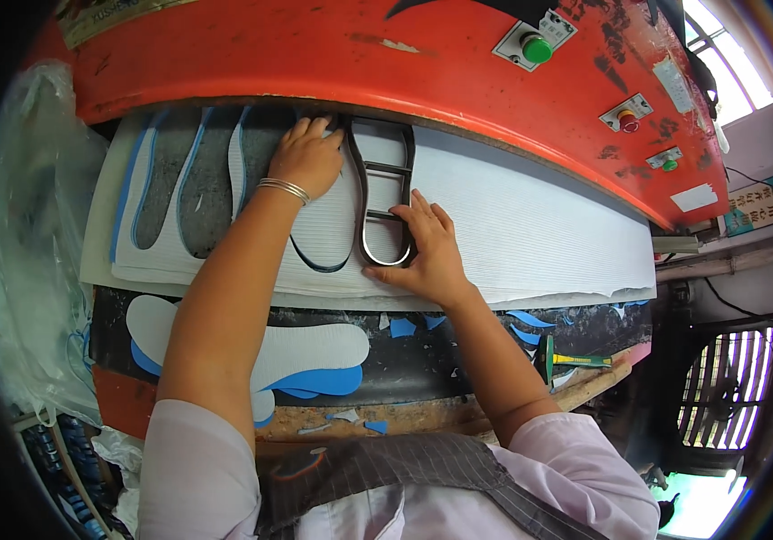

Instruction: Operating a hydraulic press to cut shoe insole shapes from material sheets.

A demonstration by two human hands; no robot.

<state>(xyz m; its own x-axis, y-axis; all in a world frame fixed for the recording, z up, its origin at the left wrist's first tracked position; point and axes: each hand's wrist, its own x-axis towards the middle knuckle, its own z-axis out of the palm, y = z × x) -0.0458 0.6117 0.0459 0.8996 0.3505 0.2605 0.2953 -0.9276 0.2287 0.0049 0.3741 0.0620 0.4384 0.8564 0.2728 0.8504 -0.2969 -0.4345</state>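
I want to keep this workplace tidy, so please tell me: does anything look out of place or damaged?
Yes. Blue scraps lie loose on the dark surface below the white sheet, looking like untidy leftovers. The red panel above has dark scuffs and a pale chipped-looking patch.

Sheet (530, 220) was white with fine parallel lines, blue at left; cutter (388, 168) was blackish, silvery at the near curve. Machine (314, 54) was red, smudged black; big button (538, 49) was green. Insoles (314, 353) showed white over blue. Hammer (580, 361) was green and yellow, apron (377, 470) dark grey, pale-pinstriped.
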